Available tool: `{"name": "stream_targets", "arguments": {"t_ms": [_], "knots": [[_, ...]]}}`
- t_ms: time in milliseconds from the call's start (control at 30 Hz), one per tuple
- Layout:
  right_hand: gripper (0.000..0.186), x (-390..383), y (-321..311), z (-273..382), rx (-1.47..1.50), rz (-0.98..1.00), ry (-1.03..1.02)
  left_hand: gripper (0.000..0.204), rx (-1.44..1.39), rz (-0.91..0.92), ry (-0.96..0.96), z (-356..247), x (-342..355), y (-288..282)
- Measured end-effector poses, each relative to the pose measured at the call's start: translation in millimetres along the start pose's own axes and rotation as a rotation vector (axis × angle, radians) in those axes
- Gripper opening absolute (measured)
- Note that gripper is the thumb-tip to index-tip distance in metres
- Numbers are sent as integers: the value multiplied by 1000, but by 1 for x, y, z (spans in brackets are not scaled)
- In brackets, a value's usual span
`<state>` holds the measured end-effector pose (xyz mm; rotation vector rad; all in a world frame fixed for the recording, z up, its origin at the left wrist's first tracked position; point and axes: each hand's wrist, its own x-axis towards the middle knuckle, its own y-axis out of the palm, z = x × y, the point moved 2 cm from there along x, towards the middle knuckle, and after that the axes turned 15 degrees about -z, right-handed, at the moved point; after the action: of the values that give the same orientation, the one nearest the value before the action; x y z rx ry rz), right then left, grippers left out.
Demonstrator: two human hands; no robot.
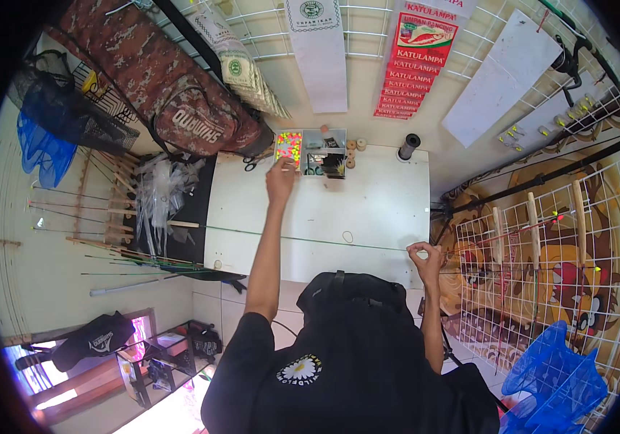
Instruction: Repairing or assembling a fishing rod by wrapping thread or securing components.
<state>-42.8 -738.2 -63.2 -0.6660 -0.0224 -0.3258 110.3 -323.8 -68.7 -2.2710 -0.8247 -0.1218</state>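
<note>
My left hand (281,181) is at the near edge of an open box of small bright pink and yellow pieces (290,145). Its fingers are bunched together, and whatever they may hold is too small to make out. Across the white table (389,195) runs a thin green fishing rod (303,239), its pale wooden handle (183,224) past the left edge. At the table's right edge my right hand (426,260) pinches the rod near its thin end, thumb and forefinger forming a ring. A small loop of thin line (347,236) shows just above the rod.
Beside the box stands a grey compartment tray (313,135) with a bottle. Scissors (251,164), small thread spools (351,154) and a dark cylinder (410,147) lie around it. A camouflage rod bag (194,119) leans at left; a wire rack (556,224) with rods stands at right.
</note>
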Motion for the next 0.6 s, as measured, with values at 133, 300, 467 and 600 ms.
{"name": "stream_targets", "arguments": {"t_ms": [133,300,467,600], "knots": [[7,7,6,10,-57,-19,-5,20,248,10,-24,25,29,0],[6,10,12,15,-69,-88,30,19,286,-29,-28,34,26,11],[7,5,18,10,-67,-83,41,19,316,-60,-4,32,27,21],[10,4,21,9,-24,-96,46,19,342,-9,-6,30,37,28]]}}
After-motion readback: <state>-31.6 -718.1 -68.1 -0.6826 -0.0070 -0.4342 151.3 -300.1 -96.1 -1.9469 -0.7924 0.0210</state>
